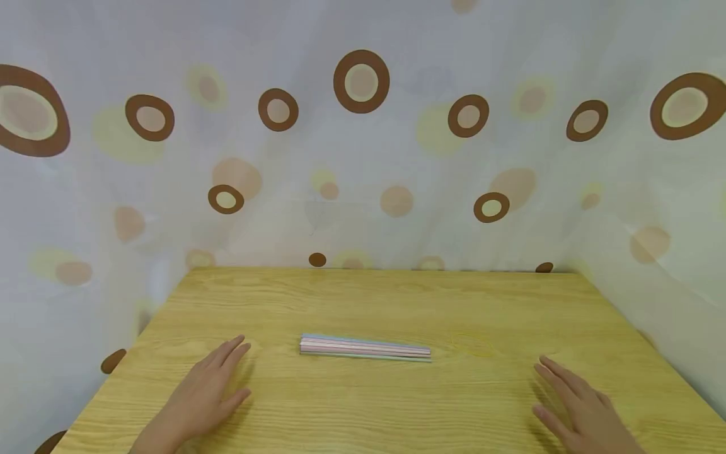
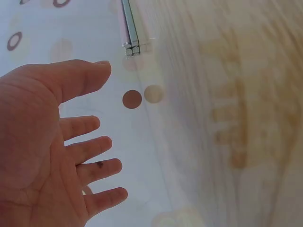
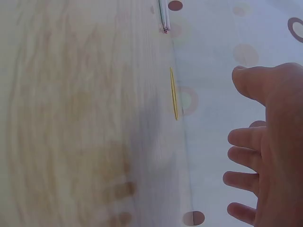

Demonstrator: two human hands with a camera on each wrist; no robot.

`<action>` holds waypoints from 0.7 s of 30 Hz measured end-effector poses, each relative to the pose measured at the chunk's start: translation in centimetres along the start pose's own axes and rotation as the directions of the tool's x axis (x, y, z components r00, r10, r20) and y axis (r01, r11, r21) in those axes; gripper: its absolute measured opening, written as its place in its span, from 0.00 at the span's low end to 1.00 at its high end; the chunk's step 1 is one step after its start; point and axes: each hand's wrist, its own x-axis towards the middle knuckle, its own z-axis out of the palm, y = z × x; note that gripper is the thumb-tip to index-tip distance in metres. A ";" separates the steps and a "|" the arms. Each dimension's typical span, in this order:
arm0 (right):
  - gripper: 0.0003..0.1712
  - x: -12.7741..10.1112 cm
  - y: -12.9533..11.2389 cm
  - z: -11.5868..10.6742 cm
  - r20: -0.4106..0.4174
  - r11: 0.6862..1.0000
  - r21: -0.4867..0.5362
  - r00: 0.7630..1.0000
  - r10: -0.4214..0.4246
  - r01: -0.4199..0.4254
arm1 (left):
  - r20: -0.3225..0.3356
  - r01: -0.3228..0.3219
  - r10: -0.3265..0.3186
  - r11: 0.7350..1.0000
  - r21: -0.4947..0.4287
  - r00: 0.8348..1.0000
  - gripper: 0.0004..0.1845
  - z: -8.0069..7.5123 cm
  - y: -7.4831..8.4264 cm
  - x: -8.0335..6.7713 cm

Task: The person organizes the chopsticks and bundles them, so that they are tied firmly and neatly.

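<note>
The left hand (image 1: 201, 392) is empty, fingers apart, with straws (image 1: 365, 348) to its right; the right hand (image 1: 584, 407) likewise, a yellow band (image 3: 173, 94) to its left. Seemingly untied, the straws could scatter under an uneven grip.

The head view looks forward and down across the worktop (image 1: 363, 407) to the spotted backdrop (image 1: 363, 145), the farthest back. The wrist views sit close beside the left hand (image 2: 45, 151) and right hand (image 3: 279, 146), worktop tilted steeply. All three share the stick bundle (image 1: 365, 348).
</note>
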 end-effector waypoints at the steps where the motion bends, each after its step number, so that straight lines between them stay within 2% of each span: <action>1: 0.32 0.1 0.0 0.1 -0.010 1.000 0.008 1.000 -0.008 0.008 | -0.006 -0.004 0.004 1.000 0.006 1.000 0.36 0.1 0.0 0.1; 9: 0.33 0.8 -0.8 0.0 -0.026 0.998 0.065 1.000 -0.015 0.016 | -0.013 -0.057 0.057 0.998 0.040 0.998 0.35 0.4 0.2 1.1; 16: 0.34 1.4 -1.7 0.8 -0.102 0.989 0.044 0.985 -0.137 0.142 | 0.003 -0.040 0.040 0.999 0.024 0.999 0.34 0.2 0.4 1.4; 21: 0.34 1.6 -2.3 1.0 -0.094 0.988 0.063 0.987 -0.132 0.138 | -0.008 -0.025 0.025 1.000 -0.002 1.000 0.34 0.2 0.5 1.8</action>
